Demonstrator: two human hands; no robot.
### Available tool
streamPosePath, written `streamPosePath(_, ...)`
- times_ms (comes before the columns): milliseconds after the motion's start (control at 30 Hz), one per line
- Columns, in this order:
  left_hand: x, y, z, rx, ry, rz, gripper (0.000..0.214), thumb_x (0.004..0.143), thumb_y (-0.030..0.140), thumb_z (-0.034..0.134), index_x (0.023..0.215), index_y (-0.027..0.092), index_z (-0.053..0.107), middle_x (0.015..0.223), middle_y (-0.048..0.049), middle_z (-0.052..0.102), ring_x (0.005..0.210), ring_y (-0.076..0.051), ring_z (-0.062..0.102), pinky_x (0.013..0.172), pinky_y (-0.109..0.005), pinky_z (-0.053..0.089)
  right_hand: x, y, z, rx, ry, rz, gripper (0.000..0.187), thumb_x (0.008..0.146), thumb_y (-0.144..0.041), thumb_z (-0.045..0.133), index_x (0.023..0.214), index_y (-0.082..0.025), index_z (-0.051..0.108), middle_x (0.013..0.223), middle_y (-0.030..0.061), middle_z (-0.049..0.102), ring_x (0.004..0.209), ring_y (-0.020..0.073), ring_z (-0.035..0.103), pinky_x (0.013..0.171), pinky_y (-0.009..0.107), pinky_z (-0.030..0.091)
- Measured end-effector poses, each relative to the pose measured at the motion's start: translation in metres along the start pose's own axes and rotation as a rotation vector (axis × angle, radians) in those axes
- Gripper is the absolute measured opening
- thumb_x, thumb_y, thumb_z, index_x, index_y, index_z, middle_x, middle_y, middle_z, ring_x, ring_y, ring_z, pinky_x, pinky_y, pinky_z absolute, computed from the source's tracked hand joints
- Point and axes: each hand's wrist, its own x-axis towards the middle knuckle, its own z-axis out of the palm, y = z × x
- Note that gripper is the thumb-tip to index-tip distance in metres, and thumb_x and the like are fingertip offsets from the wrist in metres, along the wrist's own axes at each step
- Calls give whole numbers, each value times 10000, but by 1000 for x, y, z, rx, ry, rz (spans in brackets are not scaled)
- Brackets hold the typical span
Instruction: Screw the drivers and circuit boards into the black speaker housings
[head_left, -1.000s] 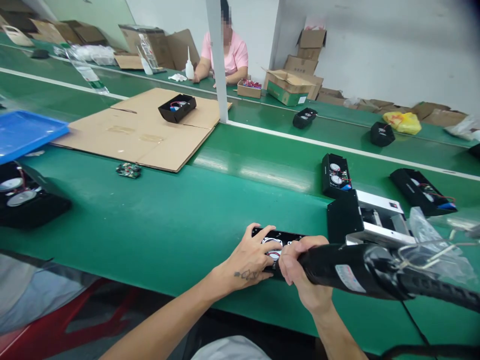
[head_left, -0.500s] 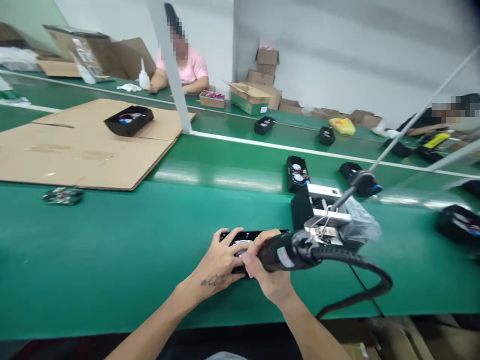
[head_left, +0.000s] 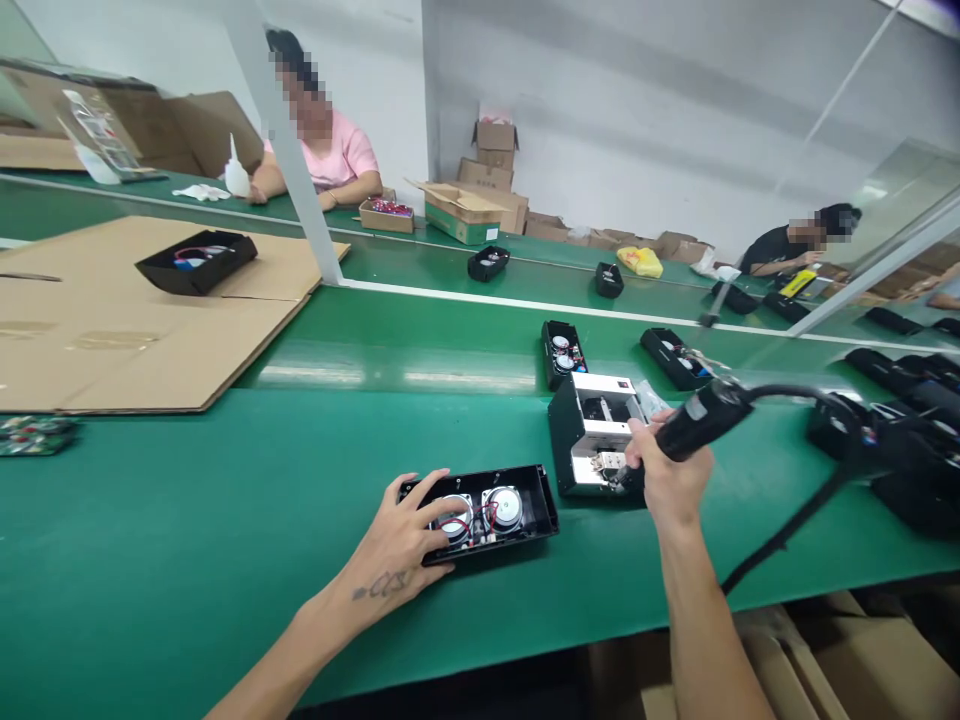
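Note:
On the green bench lies a black speaker housing [head_left: 534, 515] with two round silver speakers and red wires inside. My left hand [head_left: 409, 530] grips its left end, thumb at the near side and fingers over the far wall and the left speaker. A black electric screwdriver [head_left: 701, 420] is wrapped in my right hand [head_left: 671, 475], tilted with its tip down at the front of a screw feeder [head_left: 604, 440]. The feeder is a black and silver box just right of the housing. Whether the bit holds a screw is too small to tell.
Beyond the feeder, more speaker housings [head_left: 562, 355] sit on the belt, with several piled at right. A cardboard sheet [head_left: 172, 370] bearing another housing lies left, near a bag of small parts [head_left: 34, 435]. Two co-workers sit across. The screwdriver's cable [head_left: 787, 520] hangs at right.
My right hand has carried the screwdriver from over the housing rightward to the screw feeder, uncovering the speakers. My left hand stays on the housing. The camera view has turned a little right.

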Motion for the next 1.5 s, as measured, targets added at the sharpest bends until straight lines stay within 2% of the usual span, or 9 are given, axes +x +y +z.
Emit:
streamPosePath(100,-1,2,-1,-3,-8,-14,239,776,418,974,812,265,793,1320,11,781,1501,-390,490,1247,-581,215,-21,-7,2,136,-213,150,392,841,-363,911,1056,-217,617,536,-103,562,413,120,494,470,283,409)
streamPosePath(167,-1,4,-3,-7,-32,-16,231,789,417,967,830,268,795,1334,17,776,1511,-388,482,1243,-580,206,-40,-17,7,306,-279,192,350,890,-320,867,1114,-239,610,550,-118,526,404,106,466,451,267,396)
streamPosePath(267,-2,5,-4,0,-59,-17,216,809,417,954,877,277,804,1347,21,769,1519,-390,474,1232,-587,207,-68,-32,20,508,-303,132,268,969,-258,767,1190,-274,618,579,-115,497,409,89,434,441,252,394)
streamPosePath(333,-2,5,-4,5,-66,-23,221,806,419,956,885,276,806,1354,17,767,1522,-395,469,1230,-595,203,-81,-37,31,554,-321,92,249,1002,-226,717,1222,-293,621,598,-109,494,425,89,440,451,253,413)
streamPosePath(533,-1,6,-5,14,-67,-23,214,807,414,950,889,272,812,1345,9,768,1516,-401,471,1226,-593,215,-94,-27,55,511,-377,102,242,1016,-253,720,1223,-307,606,652,-106,510,439,89,488,445,250,441)
streamPosePath(733,0,8,-9,23,-81,-17,194,825,413,934,916,279,827,1339,-13,765,1511,-401,473,1230,-590,238,-96,-24,58,480,-370,111,243,1013,-295,736,1202,-290,584,647,-113,498,430,89,481,440,256,456)
streamPosePath(1033,-1,5,-4,25,-60,-11,202,812,411,941,880,273,810,1340,-4,764,1511,-405,471,1223,-593,229,-101,-18,71,440,-400,153,266,996,-300,762,1185,-278,575,663,-117,528,433,82,503,453,240,467)
streamPosePath(1167,-3,5,-2,33,-67,-16,180,819,402,931,863,272,813,1338,-24,758,1519,-407,464,1233,-603,237,-100,-14,76,406,-484,133,264,984,-320,776,1135,-268,566,684,-105,546,430,87,515,440,243,459)
streamPosePath(1500,-4,7,-2,-7,-60,-34,135,866,331,895,932,270,793,1400,-7,746,1546,-415,432,1238,-640,206,-107,-19,78,291,-524,35,198,952,-256,772,1053,-254,601,685,-81,568,464,76,487,447,223,419)
